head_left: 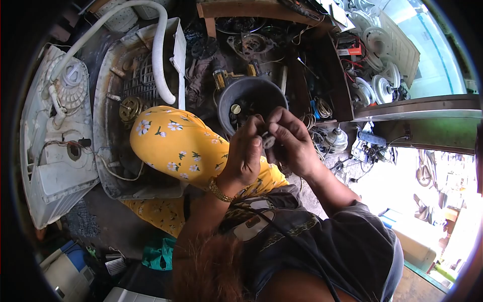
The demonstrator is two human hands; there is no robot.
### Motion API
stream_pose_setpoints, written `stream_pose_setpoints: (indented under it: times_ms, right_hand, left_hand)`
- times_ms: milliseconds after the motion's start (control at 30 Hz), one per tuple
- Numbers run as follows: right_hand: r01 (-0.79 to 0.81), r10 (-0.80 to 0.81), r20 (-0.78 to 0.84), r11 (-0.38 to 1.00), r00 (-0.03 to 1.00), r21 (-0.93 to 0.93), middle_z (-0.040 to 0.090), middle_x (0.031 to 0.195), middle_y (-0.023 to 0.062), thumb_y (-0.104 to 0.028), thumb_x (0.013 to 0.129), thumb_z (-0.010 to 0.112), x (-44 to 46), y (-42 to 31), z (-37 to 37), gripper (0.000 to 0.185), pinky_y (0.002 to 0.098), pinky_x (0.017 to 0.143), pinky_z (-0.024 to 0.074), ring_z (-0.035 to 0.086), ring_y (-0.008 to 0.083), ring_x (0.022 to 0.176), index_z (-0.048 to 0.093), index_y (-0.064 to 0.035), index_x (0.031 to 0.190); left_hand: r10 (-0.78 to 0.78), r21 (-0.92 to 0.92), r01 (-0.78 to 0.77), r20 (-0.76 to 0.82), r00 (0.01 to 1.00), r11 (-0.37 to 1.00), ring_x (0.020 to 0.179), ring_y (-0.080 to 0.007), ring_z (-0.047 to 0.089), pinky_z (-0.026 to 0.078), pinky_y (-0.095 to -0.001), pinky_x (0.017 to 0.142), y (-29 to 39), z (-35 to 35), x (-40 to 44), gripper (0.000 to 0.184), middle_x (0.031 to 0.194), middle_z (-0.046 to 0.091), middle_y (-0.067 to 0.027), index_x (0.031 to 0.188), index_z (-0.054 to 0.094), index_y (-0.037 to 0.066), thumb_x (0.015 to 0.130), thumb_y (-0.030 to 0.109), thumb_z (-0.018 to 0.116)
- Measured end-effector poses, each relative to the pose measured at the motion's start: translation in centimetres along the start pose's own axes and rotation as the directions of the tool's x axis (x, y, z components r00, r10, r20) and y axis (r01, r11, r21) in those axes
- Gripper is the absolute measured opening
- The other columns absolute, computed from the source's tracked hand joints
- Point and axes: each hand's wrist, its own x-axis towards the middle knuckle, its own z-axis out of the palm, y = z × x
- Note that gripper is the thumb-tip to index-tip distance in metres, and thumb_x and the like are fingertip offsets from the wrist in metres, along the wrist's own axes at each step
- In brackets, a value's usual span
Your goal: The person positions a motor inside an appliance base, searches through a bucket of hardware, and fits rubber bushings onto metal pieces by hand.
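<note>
Pinching small roundish part (268,141) between curled left hand (244,153) and right hand (294,143). Apparently working it; likely needs steady grip next.

A: Light source?
B: Daylight, from the right; ground (370,183) there burnt out to white.
A: Dim areas?
B: Inside the dark bucket (267,93); beneath the wooden tabletop (241,10).
A: Optics?
B: Fisheye: edges bowed, corners black. Yellow floral trousers (173,143), clear. Small held part (269,141), shadowed, fine detail indistinct.
</note>
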Motion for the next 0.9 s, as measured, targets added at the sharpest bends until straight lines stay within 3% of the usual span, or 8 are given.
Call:
stream_pose_setpoints:
  times_ms: [100, 300, 367, 433, 567, 667, 767, 900]
  right_hand:
    - [-0.012, 0.012, 0.019, 0.999, 1.0, 0.031, 0.05, 0.068, -0.0003, -0.018, 0.094, 0.047, -0.1, 0.0, -0.1, 0.011, 0.0151, 0.036, 0.0319, 0.054, 0.0054, 0.051, 0.044, -0.0069, 0.092]
    - [0.142, -0.152, 0.053, 0.976, 0.987, 0.164, 0.053, 0.071, -0.0017, -0.019, 0.095, 0.047, 0.3, 1.4, -2.0, 0.02, 0.0156, 0.043, 0.0327, 0.049, 0.0039, 0.053, 0.044, -0.0042, 0.108]
    - [0.291, -0.299, -0.017, 0.94, 0.954, -0.18, 0.059, 0.075, 0.0021, -0.013, 0.087, 0.059, 0.2, 1.2, -2.0, 0.024, 0.0172, 0.049, 0.0386, 0.053, 0.0068, 0.057, 0.05, -0.0013, 0.106]
    - [0.423, -0.535, 0.056, 0.596, 0.843, -0.682, 0.063, 0.078, 0.0051, -0.008, 0.082, 0.066, 0.6, 1.6, -2.1, 0.025, 0.019, 0.053, 0.0435, 0.056, 0.008, 0.061, 0.053, -0.0006, 0.101]
    - [0.393, -0.519, -0.042, 0.694, 0.853, -0.603, 0.065, 0.082, 0.0095, 0.001, 0.077, 0.067, 0.7, 2.5, -2.8, 0.021, 0.0261, 0.064, 0.0493, 0.061, 0.0111, 0.072, 0.057, 0.0001, 0.095]
    - [0.463, -0.569, 0.022, 0.646, 0.822, -0.607, 0.064, 0.083, 0.0104, 0.004, 0.075, 0.066, 1.2, 2.2, -2.9, 0.022, 0.0267, 0.065, 0.0496, 0.063, 0.0152, 0.074, 0.058, 0.0001, 0.095]
    - [0.584, -0.611, 0.276, 0.386, 0.742, -0.714, 0.064, 0.084, 0.0107, 0.006, 0.073, 0.066, 1.6, 1.6, -3.6, 0.025, 0.0271, 0.065, 0.0497, 0.064, 0.0187, 0.075, 0.059, 0.0, 0.096]
    - [0.455, -0.574, 0.118, 0.49, 0.811, -0.744, 0.063, 0.086, 0.0099, 0.003, 0.07, 0.069, 0.8, 1.6, -3.1, 0.026, 0.0267, 0.063, 0.0495, 0.064, 0.0196, 0.072, 0.062, -0.001, 0.094]
  left_hand:
    - [-0.098, -0.116, 0.1, 0.026, 0.995, 0.988, 0.069, -0.0346, 0.052, 0.041, -0.0392, 0.062, 0.3, 0.0, -0.3, 0.033, 0.079, 0.049, -0.0173, 0.098, 0.045, -0.001, 0.094, 0.029, 0.032]
    - [-0.139, 0.127, 0.144, -0.046, 0.989, 0.981, 0.062, -0.0251, 0.052, 0.041, -0.0343, 0.058, 1.2, -0.1, 1.0, 0.024, 0.072, 0.051, -0.0134, 0.099, 0.045, 0.001, 0.095, 0.023, 0.038]
    - [-0.089, 0.078, 0.095, -0.079, 0.993, 0.992, 0.064, -0.0212, 0.053, 0.042, -0.0316, 0.06, 0.1, -0.1, 1.3, 0.019, 0.074, 0.054, -0.0114, 0.1, 0.046, 0.002, 0.094, 0.02, 0.045]
    - [-0.059, 0.022, 0.061, -0.091, 0.994, 0.998, 0.066, -0.0187, 0.054, 0.043, -0.0302, 0.062, -0.5, 0.0, 1.4, 0.019, 0.074, 0.055, -0.0109, 0.099, 0.046, 0.002, 0.093, 0.019, 0.048]
    - [-0.337, -0.359, 0.335, 0.057, 0.94, 0.871, 0.074, -0.0109, 0.052, 0.043, -0.0258, 0.066, -1.4, -0.2, 0.6, 0.016, 0.086, 0.053, 0.0002, 0.103, 0.047, 0.005, 0.092, 0.017, 0.051]
    - [-0.272, -0.389, 0.286, 0.091, 0.958, 0.876, 0.069, -0.0049, 0.044, 0.039, -0.0211, 0.06, -1.1, -0.1, 0.8, 0.02, 0.088, 0.05, 0.0038, 0.108, 0.045, 0.008, 0.092, 0.016, 0.051]
    - [-0.302, -0.47, 0.337, 0.151, 0.941, 0.816, 0.064, -0.0008, 0.037, 0.032, -0.0174, 0.055, -1.3, -0.2, 0.6, 0.025, 0.085, 0.048, 0.0045, 0.113, 0.041, 0.008, 0.091, 0.015, 0.052]
    - [-0.321, -0.475, 0.407, 0.254, 0.912, 0.78, 0.065, -0.0016, 0.033, 0.027, -0.0148, 0.052, -0.2, -0.8, 0.9, 0.052, 0.089, 0.045, 0.0035, 0.134, 0.032, 0.01, 0.091, 0.034, 0.048]
